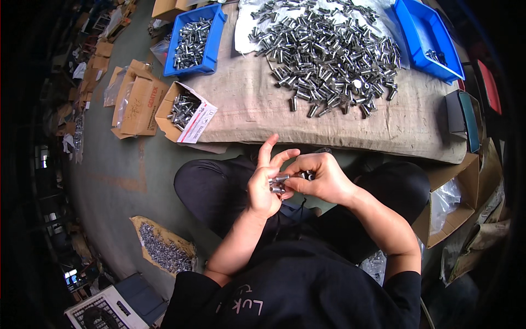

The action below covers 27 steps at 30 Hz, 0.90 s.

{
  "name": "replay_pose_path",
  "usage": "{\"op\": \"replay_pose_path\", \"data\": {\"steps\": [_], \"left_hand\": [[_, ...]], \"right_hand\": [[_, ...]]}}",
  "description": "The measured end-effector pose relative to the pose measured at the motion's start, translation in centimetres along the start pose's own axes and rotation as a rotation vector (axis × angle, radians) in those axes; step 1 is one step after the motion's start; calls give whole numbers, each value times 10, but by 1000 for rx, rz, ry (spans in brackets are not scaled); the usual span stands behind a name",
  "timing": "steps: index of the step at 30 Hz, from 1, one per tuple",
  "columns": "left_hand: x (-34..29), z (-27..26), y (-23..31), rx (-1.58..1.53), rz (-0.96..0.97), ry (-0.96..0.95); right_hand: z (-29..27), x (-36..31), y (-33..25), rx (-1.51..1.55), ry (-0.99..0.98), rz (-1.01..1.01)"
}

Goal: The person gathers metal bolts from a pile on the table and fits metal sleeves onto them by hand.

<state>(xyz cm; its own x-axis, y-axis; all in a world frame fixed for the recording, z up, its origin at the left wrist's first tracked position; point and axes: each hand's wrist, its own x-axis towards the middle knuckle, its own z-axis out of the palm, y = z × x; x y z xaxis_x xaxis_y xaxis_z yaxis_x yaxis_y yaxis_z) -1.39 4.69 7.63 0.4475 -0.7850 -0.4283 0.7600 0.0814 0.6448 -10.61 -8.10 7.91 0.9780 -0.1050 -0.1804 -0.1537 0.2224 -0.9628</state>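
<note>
My left hand (pixel 264 189) is turned palm up, with a few short, shiny metal cylindrical parts (pixel 278 189) resting in it. Its index and middle fingers stretch away while the parts lie near the thumb side. Close against it, my right hand (pixel 327 174) is closed, its thumb and fingertips pinching at a metal part over the left palm. More of the same parts show dark and shiny within the right fingers. Beyond both hands, a large heap of these metal parts (pixel 334 55) spreads over the cloth-covered table (pixel 246 115).
A blue bin (pixel 219 33) of metal parts stands at the far left, another blue bin (pixel 408 27) with a few at the far right. An open carton (pixel 167 118) of parts sits by the table's left edge. Small pieces lie on a sheet (pixel 143 249); a cardboard box (pixel 470 181) stands right.
</note>
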Motion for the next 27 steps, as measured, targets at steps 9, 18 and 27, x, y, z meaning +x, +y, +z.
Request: {"op": "replay_pose_path", "data": {"steps": [9,18,27], "left_hand": [[2,-2,-16,154,88,130],[4,-4,-13,108,80,116],[13,-27,-11,-512,-89,-133]], "right_hand": [[4,-3,2,-302,274,-280],[4,-2,6,-212,265,-279],[-11,8,12,921,47,75]]}}
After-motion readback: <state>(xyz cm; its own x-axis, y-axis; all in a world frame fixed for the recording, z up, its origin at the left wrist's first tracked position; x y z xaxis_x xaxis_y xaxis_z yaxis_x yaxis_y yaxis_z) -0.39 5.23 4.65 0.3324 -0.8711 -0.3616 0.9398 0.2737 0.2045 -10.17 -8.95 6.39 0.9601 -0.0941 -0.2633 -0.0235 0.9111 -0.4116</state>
